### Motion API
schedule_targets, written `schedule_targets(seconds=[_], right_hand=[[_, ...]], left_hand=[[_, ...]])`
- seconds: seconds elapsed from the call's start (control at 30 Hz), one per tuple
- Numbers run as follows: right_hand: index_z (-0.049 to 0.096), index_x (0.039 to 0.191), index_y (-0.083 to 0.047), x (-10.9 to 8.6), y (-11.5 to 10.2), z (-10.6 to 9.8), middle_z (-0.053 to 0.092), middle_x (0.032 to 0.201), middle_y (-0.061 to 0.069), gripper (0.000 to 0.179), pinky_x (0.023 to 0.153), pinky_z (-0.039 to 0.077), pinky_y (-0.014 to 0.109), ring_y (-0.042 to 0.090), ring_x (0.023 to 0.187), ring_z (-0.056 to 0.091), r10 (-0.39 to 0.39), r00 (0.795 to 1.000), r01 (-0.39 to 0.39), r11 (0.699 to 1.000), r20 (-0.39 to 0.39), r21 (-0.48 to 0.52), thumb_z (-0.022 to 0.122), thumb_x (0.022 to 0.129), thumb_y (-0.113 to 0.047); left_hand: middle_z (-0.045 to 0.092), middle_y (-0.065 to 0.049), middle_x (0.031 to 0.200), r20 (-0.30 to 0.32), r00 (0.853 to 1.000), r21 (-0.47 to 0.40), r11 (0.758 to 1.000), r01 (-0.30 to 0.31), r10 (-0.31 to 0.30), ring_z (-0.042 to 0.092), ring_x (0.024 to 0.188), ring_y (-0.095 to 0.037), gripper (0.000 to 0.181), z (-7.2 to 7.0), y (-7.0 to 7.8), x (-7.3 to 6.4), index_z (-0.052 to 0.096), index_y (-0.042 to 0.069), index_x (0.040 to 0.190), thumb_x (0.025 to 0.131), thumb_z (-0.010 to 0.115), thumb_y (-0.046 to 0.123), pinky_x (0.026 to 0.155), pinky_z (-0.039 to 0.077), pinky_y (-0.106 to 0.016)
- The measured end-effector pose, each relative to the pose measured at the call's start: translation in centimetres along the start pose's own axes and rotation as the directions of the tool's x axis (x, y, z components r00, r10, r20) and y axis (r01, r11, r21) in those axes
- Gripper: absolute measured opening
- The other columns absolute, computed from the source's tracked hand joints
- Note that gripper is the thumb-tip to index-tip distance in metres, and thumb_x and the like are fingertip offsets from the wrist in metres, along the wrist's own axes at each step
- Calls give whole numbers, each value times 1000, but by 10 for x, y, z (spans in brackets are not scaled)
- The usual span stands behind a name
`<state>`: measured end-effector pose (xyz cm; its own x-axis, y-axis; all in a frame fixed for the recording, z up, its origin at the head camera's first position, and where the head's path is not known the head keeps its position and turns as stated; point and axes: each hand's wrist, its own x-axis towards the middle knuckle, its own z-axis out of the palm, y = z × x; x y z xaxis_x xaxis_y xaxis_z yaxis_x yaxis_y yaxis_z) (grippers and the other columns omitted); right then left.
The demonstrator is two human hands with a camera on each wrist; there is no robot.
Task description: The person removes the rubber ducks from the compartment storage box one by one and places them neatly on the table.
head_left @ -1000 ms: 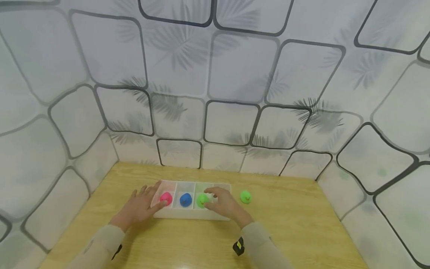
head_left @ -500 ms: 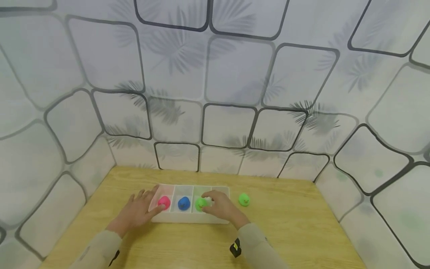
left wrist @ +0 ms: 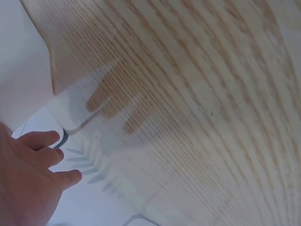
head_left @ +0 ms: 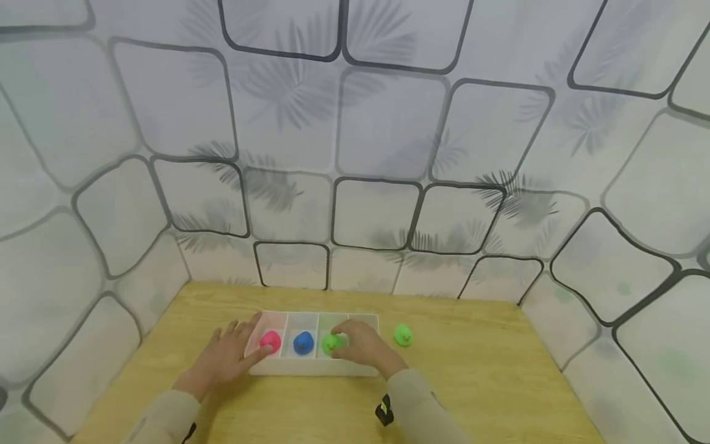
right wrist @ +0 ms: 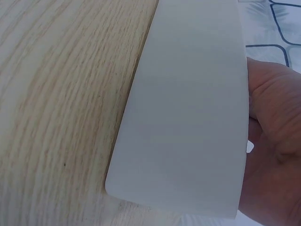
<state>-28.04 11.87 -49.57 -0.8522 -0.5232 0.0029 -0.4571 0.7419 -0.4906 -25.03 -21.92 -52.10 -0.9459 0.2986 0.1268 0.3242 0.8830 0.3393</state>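
A white tray [head_left: 310,367] with several compartments stands on the table. Its left compartment holds a pink rubber duck [head_left: 270,340], and beside that sits a blue rubber duck [head_left: 303,343]. In the third one is a green rubber duck [head_left: 330,344], which my right hand [head_left: 363,349] grips between thumb and fingers. My left hand [head_left: 227,357] rests with spread fingers on the tray's left end, its thumb by the pink duck. The right wrist view shows the tray's front wall [right wrist: 183,108] partly hiding the right hand [right wrist: 277,113]. In the left wrist view the left hand [left wrist: 28,183] has extended fingers.
Another green rubber duck [head_left: 403,335] lies on the wooden table [head_left: 471,370], just right of the tray. Patterned white walls [head_left: 377,216] enclose the table at the back and both sides. A black strap piece [head_left: 384,411] hangs at the right cuff.
The head view has tilted up slightly, so everything appears a little lower. Both hands and all the ducks keep about the same places relative to the tray.
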Motion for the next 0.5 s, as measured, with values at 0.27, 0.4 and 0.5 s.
schedule_targets(seconds=[0.27, 0.4, 0.5], right_hand=[[71, 133, -8, 1, -3, 1, 71, 136, 9, 46, 111, 51, 51, 33, 129, 64, 6, 1000, -5, 998, 9, -63, 82, 92, -28], [71, 134, -11, 5, -4, 3, 71, 137, 7, 47, 111, 51, 50, 30, 130, 65, 31, 999, -30, 995, 18, -99, 83, 92, -30], [71, 134, -12, 10, -5, 3, 71, 137, 5, 48, 110, 52, 49, 30, 130, 65, 40, 999, -37, 991, 17, -127, 83, 91, -31]], left_hand=[[55, -33, 150, -11, 1000, -9, 1000, -4, 4, 42, 142, -63, 82, 6, 1, -1, 30, 7, 165, 106, 49, 60, 112, 28, -82], [53, -33, 152, -1, 1000, -6, 1000, 2, -2, 41, 144, -62, 82, 5, 0, -1, 28, 8, 166, 107, 47, 61, 113, 27, -82], [54, -33, 151, -10, 1000, 1, 1000, -4, 4, 42, 143, -62, 83, 3, -1, 0, 28, 7, 166, 107, 48, 61, 112, 28, -82]])
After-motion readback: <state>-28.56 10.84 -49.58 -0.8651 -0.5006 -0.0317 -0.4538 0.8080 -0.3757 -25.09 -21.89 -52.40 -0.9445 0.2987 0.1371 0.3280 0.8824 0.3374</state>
